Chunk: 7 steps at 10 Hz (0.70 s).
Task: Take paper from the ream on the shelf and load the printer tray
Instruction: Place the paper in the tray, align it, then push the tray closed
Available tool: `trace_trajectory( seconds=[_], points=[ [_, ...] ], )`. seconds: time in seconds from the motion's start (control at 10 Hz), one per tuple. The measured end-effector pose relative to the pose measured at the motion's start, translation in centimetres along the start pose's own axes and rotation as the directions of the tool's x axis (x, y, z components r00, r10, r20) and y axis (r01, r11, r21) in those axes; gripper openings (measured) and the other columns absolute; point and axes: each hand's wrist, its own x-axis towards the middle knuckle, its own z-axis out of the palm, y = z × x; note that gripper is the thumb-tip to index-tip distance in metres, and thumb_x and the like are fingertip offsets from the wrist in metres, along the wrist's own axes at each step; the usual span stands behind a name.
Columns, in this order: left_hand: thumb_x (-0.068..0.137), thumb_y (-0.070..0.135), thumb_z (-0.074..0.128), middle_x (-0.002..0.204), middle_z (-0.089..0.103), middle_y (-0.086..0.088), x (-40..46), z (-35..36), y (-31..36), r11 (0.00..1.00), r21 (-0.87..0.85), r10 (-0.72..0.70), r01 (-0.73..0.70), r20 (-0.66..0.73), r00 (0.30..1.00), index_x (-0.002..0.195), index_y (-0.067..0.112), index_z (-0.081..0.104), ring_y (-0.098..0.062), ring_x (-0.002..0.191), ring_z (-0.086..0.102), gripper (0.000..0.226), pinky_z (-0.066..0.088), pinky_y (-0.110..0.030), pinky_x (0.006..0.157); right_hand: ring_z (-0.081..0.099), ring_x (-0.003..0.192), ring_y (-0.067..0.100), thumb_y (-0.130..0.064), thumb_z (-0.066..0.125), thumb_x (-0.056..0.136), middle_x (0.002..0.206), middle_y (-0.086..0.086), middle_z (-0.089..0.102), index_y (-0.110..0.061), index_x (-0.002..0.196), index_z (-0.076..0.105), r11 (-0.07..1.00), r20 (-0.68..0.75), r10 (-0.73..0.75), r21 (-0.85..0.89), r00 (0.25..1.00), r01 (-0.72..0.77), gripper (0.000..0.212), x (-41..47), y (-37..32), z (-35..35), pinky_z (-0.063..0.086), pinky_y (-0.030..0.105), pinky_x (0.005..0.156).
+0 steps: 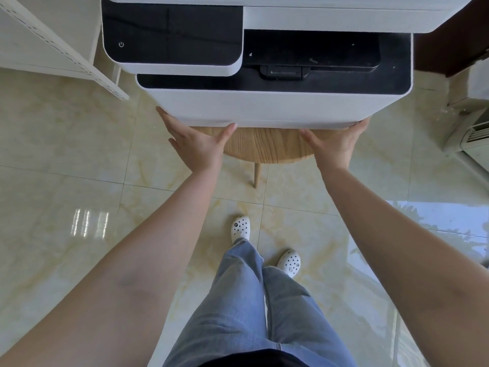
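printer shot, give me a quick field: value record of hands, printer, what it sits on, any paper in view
view: head camera, looking down
printer: white body, dark top panels, power symbol at its left
support: round wooden table, one leg showing, on a glossy tiled floor
left hand: open, fingers spread against the printer's lower front edge, near its left corner
right hand: open, fingers at the lower front edge, near the right corner
tray: shows closed or nearly so
paper: none in view
shelf: white, upper left, only partly in frame

Single head view; steep downward look; close over printer [272, 107]; floor [66, 160], feet below.
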Motion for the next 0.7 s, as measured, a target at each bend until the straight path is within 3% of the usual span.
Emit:
trace_trajectory(
  seconds=[0.2,0.4,0.5,0.6,0.7],
  points=[
    [0.040,0.079,0.072,0.145,0.036,-0.016,0.2,0.8,0.2,0.999,-0.041,-0.017,0.013,-0.098,0.995,0.150,0.005,0.000,-0.027,0.126,0.044,0.151,0.043,-0.042,0.103,0.033,0.136,0.018,-0.052,0.085,0.050,0.156,0.002,0.019,-0.014,0.148,0.004,0.999,-0.121,0.054,0.002,0.991,-0.054,0.133,0.0,-0.4,1.5,0.025,0.020,0.098],
    [0.041,0.081,0.071,0.146,0.035,-0.015,0.2,0.9,-0.1,1.000,-0.015,-0.004,0.002,-0.104,0.995,0.150,0.002,0.000,-0.027,0.128,0.043,0.151,0.042,-0.041,0.105,0.040,0.127,0.018,-0.056,0.084,0.048,0.152,-0.004,0.025,-0.018,0.147,0.006,0.998,-0.134,0.052,-0.021,0.990,-0.056,0.131,0.0,-0.3,1.6,0.030,0.024,0.094],
    [0.044,0.077,0.073,0.147,0.035,-0.016,-0.2,0.5,0.3,0.999,0.014,-0.035,0.036,-0.079,0.996,0.150,0.004,-0.003,-0.029,0.128,0.044,0.150,0.040,-0.041,0.106,0.037,0.121,0.008,-0.053,0.084,0.050,0.152,-0.005,0.025,-0.021,0.148,0.005,0.998,-0.118,0.056,0.000,0.991,-0.057,0.130,-0.3,-0.4,1.3,0.027,0.020,0.094],
    [0.051,0.067,0.079,0.155,0.025,-0.015,-0.1,0.2,0.7,0.996,0.055,-0.074,0.075,-0.035,0.997,0.150,0.008,-0.009,-0.032,0.135,0.038,0.145,0.035,-0.046,0.110,0.031,0.129,0.006,-0.041,0.085,0.059,0.155,-0.005,0.021,-0.025,0.149,0.001,0.998,-0.088,0.056,0.041,0.995,-0.052,0.124,-0.3,-0.9,0.7,0.022,0.019,0.099],
    [0.060,0.047,0.085,0.157,0.017,-0.016,-1.1,0.3,1.5,0.942,0.024,-0.335,0.334,0.039,0.941,0.151,0.011,-0.004,-0.033,0.141,0.028,0.133,0.033,-0.048,0.112,0.026,0.141,0.020,-0.031,0.083,0.067,0.156,0.001,0.019,-0.021,0.150,0.001,0.983,-0.043,0.178,0.060,0.983,-0.176,0.117,-0.8,-1.1,-0.2,0.024,0.028,0.109]
  ],
)
